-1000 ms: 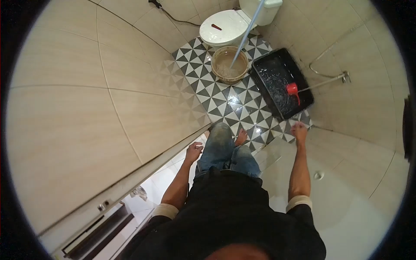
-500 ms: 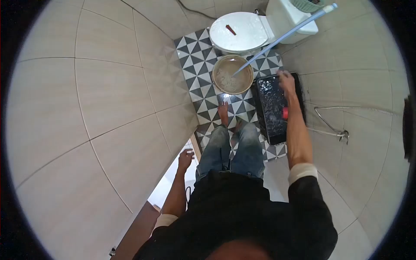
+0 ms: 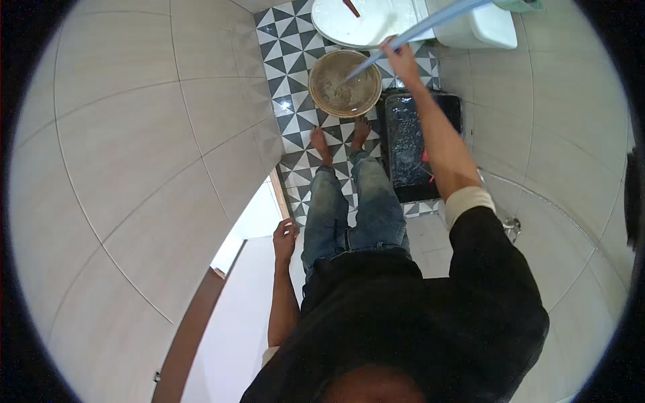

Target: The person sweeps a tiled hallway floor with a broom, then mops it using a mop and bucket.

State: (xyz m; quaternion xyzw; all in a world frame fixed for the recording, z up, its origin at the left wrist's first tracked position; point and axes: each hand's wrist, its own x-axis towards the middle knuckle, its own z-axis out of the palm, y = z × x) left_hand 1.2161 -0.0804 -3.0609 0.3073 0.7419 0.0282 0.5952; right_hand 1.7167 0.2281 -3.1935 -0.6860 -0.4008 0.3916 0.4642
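well, the right hand (image 3: 403, 64) touches the long light-blue pole (image 3: 433, 21) slanting into the round tan tub (image 3: 325, 94), grip unclear; the left hand (image 3: 285, 240) hangs loosely open.

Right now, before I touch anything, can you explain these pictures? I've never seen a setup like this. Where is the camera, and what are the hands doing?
There is no machine here: it is a person with two bare hands, seen from a camera worn on the head, looking down. All the pictures come from that camera.

On the tiled floor stand a round bucket with murky liquid and, beside it, a black tub that looks wet inside. Something red shows there, partly hidden by the arm. Beyond is a white toilet, with a small brown thing on its lid.

The right hand is at a blue pole whose lower end is in the bucket; how firmly it grips, I can't tell. The left hand hangs empty.
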